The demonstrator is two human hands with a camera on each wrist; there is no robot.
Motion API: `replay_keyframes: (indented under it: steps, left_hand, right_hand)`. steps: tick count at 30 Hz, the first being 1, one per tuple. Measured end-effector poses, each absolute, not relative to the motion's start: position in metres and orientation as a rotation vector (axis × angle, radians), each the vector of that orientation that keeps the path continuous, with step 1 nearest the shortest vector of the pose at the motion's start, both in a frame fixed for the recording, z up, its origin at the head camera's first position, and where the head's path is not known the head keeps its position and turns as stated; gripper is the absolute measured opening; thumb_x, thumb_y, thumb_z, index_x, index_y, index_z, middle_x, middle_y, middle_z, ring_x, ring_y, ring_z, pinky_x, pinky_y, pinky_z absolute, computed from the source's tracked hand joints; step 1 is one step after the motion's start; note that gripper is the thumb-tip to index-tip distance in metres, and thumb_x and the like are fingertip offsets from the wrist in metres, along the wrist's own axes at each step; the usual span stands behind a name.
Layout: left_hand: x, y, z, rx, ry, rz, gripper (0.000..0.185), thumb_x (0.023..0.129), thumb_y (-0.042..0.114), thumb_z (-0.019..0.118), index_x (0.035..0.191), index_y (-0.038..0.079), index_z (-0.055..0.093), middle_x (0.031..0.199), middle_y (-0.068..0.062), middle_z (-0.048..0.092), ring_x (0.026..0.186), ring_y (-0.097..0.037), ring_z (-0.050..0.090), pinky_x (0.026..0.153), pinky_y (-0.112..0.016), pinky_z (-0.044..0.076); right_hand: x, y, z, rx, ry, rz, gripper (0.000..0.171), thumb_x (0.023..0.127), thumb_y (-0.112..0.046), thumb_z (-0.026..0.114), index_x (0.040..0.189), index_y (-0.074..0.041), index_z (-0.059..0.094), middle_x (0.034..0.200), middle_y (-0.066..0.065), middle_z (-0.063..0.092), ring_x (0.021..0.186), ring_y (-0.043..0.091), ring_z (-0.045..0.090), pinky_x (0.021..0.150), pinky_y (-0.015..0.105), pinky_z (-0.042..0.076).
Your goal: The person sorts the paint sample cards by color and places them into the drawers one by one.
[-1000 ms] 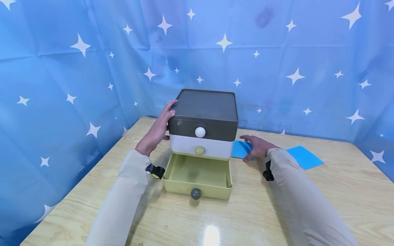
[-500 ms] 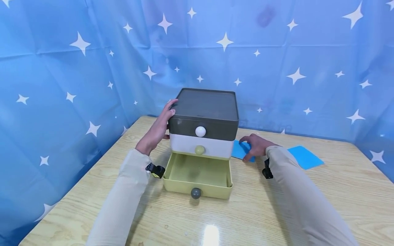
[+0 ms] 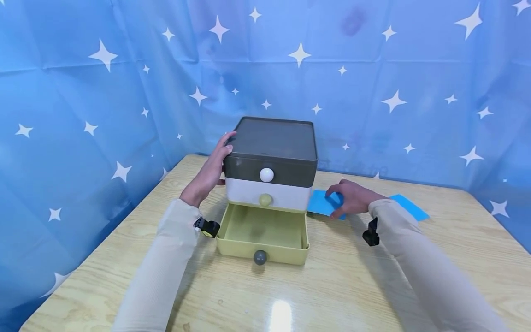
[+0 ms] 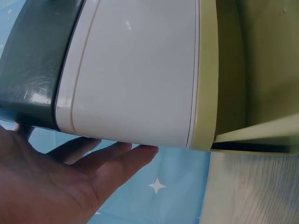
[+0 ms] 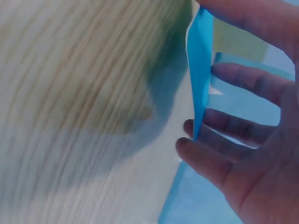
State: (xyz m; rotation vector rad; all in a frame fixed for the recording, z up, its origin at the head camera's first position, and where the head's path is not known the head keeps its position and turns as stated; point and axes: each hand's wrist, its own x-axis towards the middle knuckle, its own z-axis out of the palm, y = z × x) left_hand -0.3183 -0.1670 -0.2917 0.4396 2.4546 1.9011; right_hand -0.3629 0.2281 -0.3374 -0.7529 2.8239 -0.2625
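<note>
A small drawer box (image 3: pixel 271 177) stands on the table, with a dark top, a dark and a white upper tier, and a yellow-green bottom drawer (image 3: pixel 265 230) pulled out. My left hand (image 3: pixel 207 173) rests against the box's left side, thumb at the top edge. Its fingers touch the white side wall (image 4: pixel 135 70) in the left wrist view. Right of the box, my right hand (image 3: pixel 352 198) holds a blue sheet of paper (image 3: pixel 319 203) between thumb and fingers. In the right wrist view, this thin sheet (image 5: pixel 200 65) is seen nearly edge-on, slightly bent and raised off the wood.
A second blue sheet (image 3: pixel 410 207) lies on the wooden table (image 3: pixel 332 286) behind the right wrist, partly hidden by the sleeve. A blue curtain with white stars (image 3: pixel 352 92) hangs behind the table and down its left side. The pulled-out drawer has a round grey knob (image 3: pixel 260 257).
My right hand has closed on the near blue sheet and raised its edge; the right forearm has shifted slightly right. The left hand stays on the box. The head view has shifted a little.
</note>
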Motion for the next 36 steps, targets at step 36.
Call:
replay_keyframes:
  steps: [36]
  left_hand:
    - [-0.318,-0.168,-0.293,0.452,2.488,1.89,0.052,0.104,0.057,0.023,0.155,0.053,0.014,0.169,0.0,0.008,0.147,-0.049,0.028,0.098,-0.077,0.039]
  right_hand:
    - [-0.261,0.23,-0.3,-1.007,2.561,-0.703,0.053,0.079,-0.034,0.084,0.128,-0.026,0.063,0.13,0.002,0.056,0.124,0.03,0.053,0.101,0.054,0.052]
